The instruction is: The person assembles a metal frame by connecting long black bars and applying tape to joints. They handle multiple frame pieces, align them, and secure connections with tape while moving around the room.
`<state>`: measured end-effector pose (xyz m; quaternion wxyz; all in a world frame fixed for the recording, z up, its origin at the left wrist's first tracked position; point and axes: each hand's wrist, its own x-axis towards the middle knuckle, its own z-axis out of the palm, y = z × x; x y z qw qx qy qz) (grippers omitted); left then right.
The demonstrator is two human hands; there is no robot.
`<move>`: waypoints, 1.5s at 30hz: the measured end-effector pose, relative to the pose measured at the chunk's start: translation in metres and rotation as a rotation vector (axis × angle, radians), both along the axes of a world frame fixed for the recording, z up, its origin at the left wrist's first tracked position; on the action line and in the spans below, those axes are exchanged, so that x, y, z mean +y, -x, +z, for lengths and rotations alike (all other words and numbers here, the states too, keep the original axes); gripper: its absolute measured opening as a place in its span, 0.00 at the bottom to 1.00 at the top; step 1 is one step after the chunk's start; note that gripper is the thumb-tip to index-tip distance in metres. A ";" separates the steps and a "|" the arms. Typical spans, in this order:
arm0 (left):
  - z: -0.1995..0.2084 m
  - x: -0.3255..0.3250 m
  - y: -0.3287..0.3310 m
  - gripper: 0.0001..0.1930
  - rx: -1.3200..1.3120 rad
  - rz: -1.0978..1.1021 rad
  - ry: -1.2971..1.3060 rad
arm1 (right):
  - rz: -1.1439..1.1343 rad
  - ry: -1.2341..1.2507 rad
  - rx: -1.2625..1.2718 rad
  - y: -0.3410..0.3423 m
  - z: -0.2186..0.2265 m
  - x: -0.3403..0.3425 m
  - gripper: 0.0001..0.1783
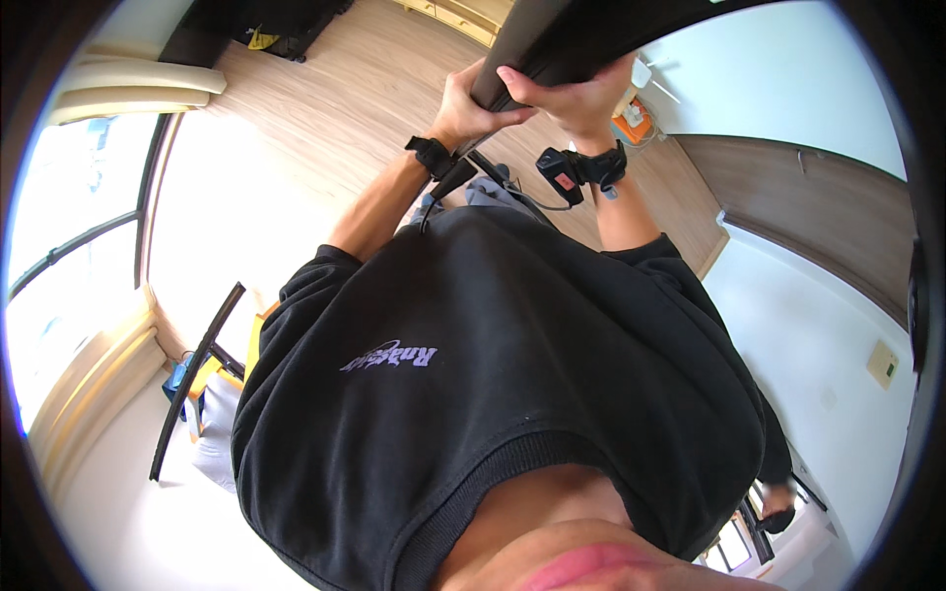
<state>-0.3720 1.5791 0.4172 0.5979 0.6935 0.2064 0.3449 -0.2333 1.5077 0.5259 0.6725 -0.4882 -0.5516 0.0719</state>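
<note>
Both my arms reach forward to a long, dark, flat panel (562,34) with a grey edge, which runs up out of the top of the view. What kind of panel it is, I cannot tell. My left hand (468,108) is closed round its near end, with the thumb along the edge. Beside it, my right hand (583,98) grips the same panel from the other side, its thumb lying over the face. Black straps circle both wrists, and a small black device (559,177) with a cable sits at the right one.
A wood-look floor (345,113) spreads beyond my arms. A window (84,212) with cream curtains (99,364) is on the left, near a black bar (197,379). An orange item (633,123) lies by the right wall. Another person (777,497) appears at lower right.
</note>
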 end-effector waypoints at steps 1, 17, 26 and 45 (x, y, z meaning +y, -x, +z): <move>0.004 0.002 -0.003 0.31 0.011 0.008 -0.037 | -0.049 -0.025 -0.161 -0.002 0.007 0.000 0.50; 0.037 0.047 -0.081 0.30 -0.260 0.046 -0.180 | 0.143 -0.091 -0.051 -0.065 0.032 0.047 0.53; 0.048 0.043 -0.049 0.32 -0.080 0.094 -0.233 | 0.034 -0.092 -0.067 -0.050 0.050 0.055 0.58; -0.029 0.095 -0.097 0.32 0.047 0.125 -0.301 | 0.125 -0.030 0.145 -0.075 -0.010 0.089 0.50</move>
